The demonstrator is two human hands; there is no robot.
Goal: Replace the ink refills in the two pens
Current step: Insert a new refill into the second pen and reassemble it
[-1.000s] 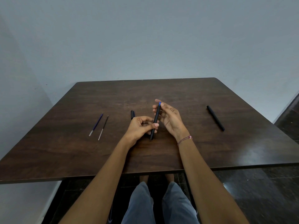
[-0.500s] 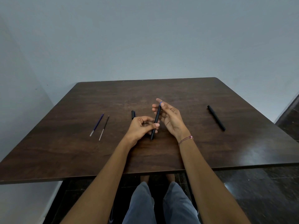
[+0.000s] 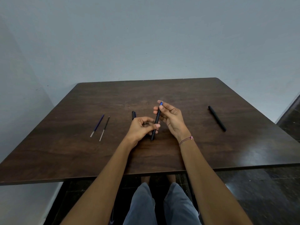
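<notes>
I see both hands on slim black pen barrel [image 3: 155, 125]: left hand [image 3: 140, 129] pinching low, right hand [image 3: 171, 117] fingertips at the blue refill tip [image 3: 161, 103] on top.

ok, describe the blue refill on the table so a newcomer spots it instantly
Start at the dark brown wooden table and look to its left side, away from the hands. Two thin loose refills lie there side by side, near parallel. The slim blue ink refill is the outer, left one; its neighbour, the slim black ink refill, is dark.
</notes>
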